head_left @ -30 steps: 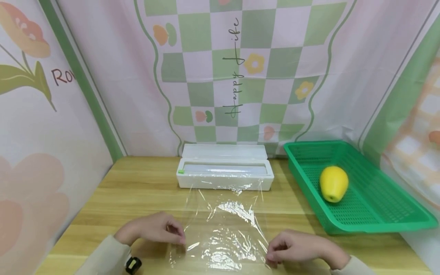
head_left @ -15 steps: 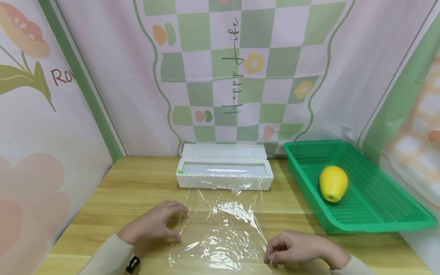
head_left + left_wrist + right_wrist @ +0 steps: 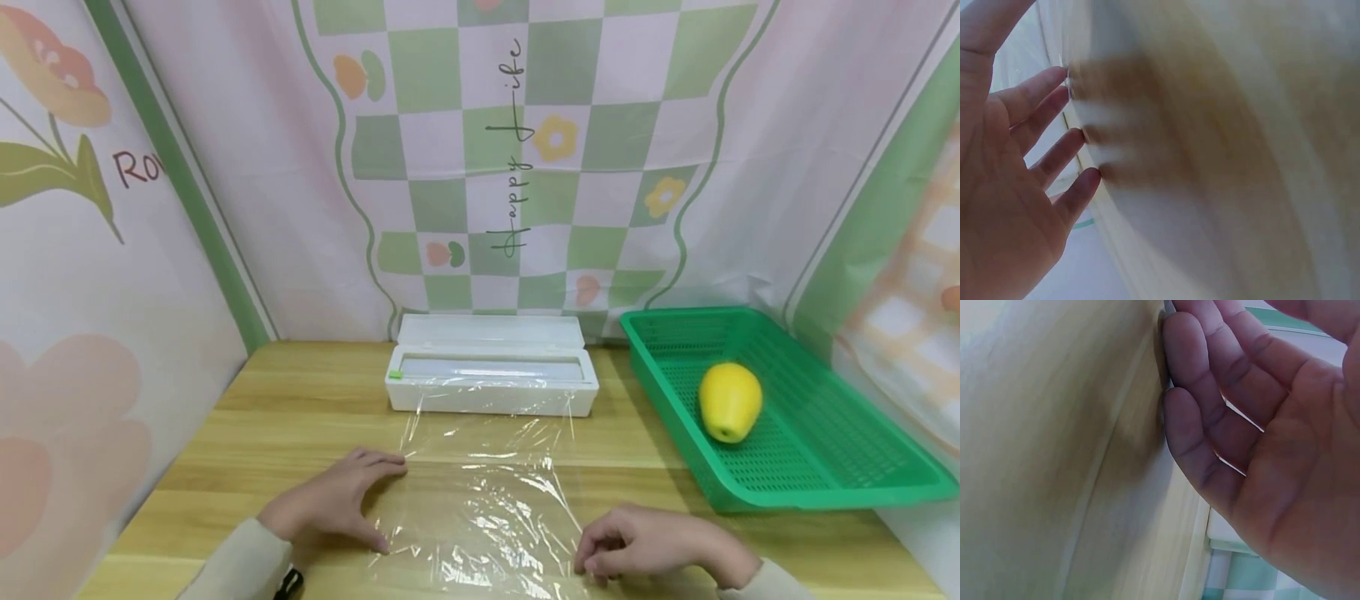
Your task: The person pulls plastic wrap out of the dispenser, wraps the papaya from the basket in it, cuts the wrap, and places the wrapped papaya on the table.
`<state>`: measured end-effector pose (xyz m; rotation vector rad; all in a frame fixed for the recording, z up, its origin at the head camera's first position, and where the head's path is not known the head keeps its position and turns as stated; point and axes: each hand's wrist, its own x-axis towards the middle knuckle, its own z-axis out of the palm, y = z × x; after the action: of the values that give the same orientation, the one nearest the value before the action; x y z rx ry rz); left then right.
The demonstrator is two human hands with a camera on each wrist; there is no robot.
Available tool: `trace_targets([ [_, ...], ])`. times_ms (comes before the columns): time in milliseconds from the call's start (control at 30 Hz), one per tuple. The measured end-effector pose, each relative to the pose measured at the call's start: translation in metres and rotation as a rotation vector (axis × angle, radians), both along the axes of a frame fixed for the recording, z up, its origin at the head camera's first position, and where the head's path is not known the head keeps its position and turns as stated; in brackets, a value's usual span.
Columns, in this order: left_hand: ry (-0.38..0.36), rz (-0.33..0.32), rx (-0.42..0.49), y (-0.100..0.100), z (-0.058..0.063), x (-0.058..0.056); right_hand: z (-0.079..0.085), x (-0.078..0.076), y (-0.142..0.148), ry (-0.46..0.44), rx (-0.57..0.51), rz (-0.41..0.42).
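A sheet of cling film (image 3: 487,517) runs from a white dispenser box (image 3: 491,396) toward the front of the wooden table, shiny and creased. My left hand (image 3: 330,500) is at its left edge, thumb and fingers spread apart. In the left wrist view, the fingertips of that left hand (image 3: 1022,156) touch the table surface. My right hand (image 3: 637,540) has curled fingers and pinches the film's right edge near the front. The right wrist view shows the bent fingers of the right hand (image 3: 1260,444) against the table; the pinch itself lies outside that view.
The dispenser's lid (image 3: 491,331) stands raised at the back, with a green slider (image 3: 395,375) at the box's left end. On the right is a green plastic basket (image 3: 832,497) holding a yellow fruit (image 3: 730,402). Patterned curtains surround the table.
My left hand has let go of the film's left edge and spread its fingers, first moving away, then its thumb slightly nearer the front. The film's creases have shifted. The right hand stays put.
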<state>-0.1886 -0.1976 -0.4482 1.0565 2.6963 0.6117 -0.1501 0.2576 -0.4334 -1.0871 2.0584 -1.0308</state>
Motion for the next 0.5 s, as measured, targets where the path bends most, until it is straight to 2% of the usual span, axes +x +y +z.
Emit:
trace_targets([
  [100,0.034,0.004,-0.006,0.001,-0.001,0.001,0.003,-0.001,0.001,0.0,0.011,-0.009],
  [233,0.06,0.008,-0.014,0.002,-0.002,0.001,0.015,-0.006,0.006,0.082,0.051,-0.035],
  [333,0.054,0.012,-0.006,0.002,-0.003,0.002,0.031,-0.012,0.013,0.186,0.084,-0.075],
  [500,0.039,0.015,0.012,0.001,-0.004,0.001,0.065,-0.026,0.028,0.258,0.098,-0.166],
])
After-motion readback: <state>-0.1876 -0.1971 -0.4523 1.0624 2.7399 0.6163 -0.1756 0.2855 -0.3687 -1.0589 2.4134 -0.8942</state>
